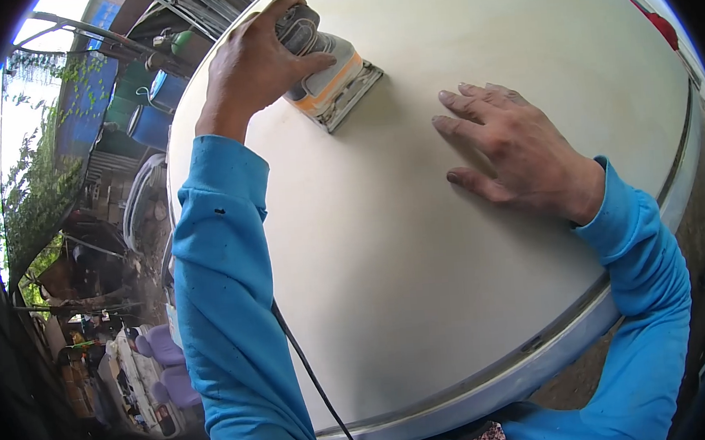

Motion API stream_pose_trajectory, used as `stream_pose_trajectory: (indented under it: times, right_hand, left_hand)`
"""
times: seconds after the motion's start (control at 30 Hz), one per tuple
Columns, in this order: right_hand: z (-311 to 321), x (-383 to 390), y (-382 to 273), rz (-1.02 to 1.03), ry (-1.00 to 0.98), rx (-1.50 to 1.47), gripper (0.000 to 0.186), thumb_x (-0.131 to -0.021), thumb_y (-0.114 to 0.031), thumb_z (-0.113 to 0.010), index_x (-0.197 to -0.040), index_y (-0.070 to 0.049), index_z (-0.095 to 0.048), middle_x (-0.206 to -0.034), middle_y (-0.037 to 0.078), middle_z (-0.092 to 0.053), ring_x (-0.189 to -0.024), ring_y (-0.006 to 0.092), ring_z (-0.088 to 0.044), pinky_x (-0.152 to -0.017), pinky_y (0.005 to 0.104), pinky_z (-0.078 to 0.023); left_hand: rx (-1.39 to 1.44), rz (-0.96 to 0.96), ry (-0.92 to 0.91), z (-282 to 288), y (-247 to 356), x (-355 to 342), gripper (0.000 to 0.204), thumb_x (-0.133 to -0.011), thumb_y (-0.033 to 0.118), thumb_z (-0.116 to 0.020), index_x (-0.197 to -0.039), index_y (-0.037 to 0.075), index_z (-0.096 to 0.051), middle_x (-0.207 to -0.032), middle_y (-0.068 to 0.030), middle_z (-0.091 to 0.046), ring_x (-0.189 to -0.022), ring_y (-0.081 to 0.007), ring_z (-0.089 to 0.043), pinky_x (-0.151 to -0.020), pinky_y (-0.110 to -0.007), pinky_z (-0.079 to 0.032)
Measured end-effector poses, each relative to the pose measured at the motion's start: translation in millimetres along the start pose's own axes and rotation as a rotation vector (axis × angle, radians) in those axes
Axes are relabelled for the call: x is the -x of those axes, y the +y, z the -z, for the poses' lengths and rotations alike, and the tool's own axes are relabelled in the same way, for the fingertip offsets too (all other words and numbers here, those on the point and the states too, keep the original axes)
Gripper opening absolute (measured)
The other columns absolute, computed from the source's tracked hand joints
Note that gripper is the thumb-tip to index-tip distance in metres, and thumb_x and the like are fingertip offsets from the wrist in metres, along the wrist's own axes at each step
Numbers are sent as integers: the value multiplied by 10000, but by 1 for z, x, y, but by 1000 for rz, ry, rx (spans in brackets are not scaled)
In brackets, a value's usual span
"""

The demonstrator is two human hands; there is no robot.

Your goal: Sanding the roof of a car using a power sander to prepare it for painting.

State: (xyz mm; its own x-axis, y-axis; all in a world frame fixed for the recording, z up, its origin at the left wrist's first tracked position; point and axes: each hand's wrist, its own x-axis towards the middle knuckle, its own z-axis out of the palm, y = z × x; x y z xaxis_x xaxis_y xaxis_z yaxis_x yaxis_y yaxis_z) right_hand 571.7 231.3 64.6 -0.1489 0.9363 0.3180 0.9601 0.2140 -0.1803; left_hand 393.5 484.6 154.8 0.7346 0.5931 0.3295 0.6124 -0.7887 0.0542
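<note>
sander, twelve o'clock, on panel; grasped by left hand. right hand, unclenched, two o'clock.

Here's the broad pale panel, smooth and matt, with a soft, cloudy sheen! On it, the sander: dull, dusty plastic body over a scuffed, metal-looking base. Blue cloth sleeves, creased and matt. Smooth, rubbery-looking black cord. And far left, blue plastic-looking drums, faintly glossy.
</note>
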Motion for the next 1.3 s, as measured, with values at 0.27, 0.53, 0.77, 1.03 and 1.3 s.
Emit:
stream_pose_trajectory:
  times: [0.27,0.53,0.77,1.03,1.3]
  right_hand:
    - [-1,2,0,-13,-15,-21,515,-889,-269,-740,-1332,-34,-623,-1446,220,-560,-1384,392,-501,-1197,493,-367]
    - [-1,0,0,-21,-3,15,529,-896,-292,-713,-1335,-11,-621,-1439,232,-567,-1365,403,-517,-1192,478,-367]
    - [0,4,1,-35,-13,-5,536,-889,-272,-717,-1350,-16,-618,-1451,222,-561,-1387,395,-493,-1202,471,-352]
    - [-9,-7,30,-63,-27,-10,544,-869,-238,-741,-1352,-18,-621,-1454,218,-563,-1391,392,-487,-1202,467,-355]
    - [-15,-30,63,-56,-33,-38,545,-858,-227,-755,-1341,-11,-624,-1455,217,-561,-1393,385,-486,-1201,462,-357]
  left_hand:
    - [-95,-103,87,2,0,12,805,-664,484,-903,-1380,256,-612,-1166,-82,-740,-1067,-279,-725,-915,-416,-598]
    - [2,32,-7,23,-37,61,821,-649,307,-960,-1389,213,-615,-1235,-113,-707,-1127,-273,-692,-1016,-429,-557]
    - [56,79,40,39,-78,111,750,-645,268,-935,-1329,197,-635,-1195,-51,-700,-1122,-260,-679,-980,-422,-559]
    - [28,224,15,42,-105,139,764,-632,196,-934,-1334,161,-634,-1268,-70,-684,-1152,-272,-668,-1023,-419,-536]
    - [31,225,28,38,-122,149,769,-626,147,-929,-1332,133,-626,-1244,-104,-679,-1134,-290,-667,-999,-422,-537]
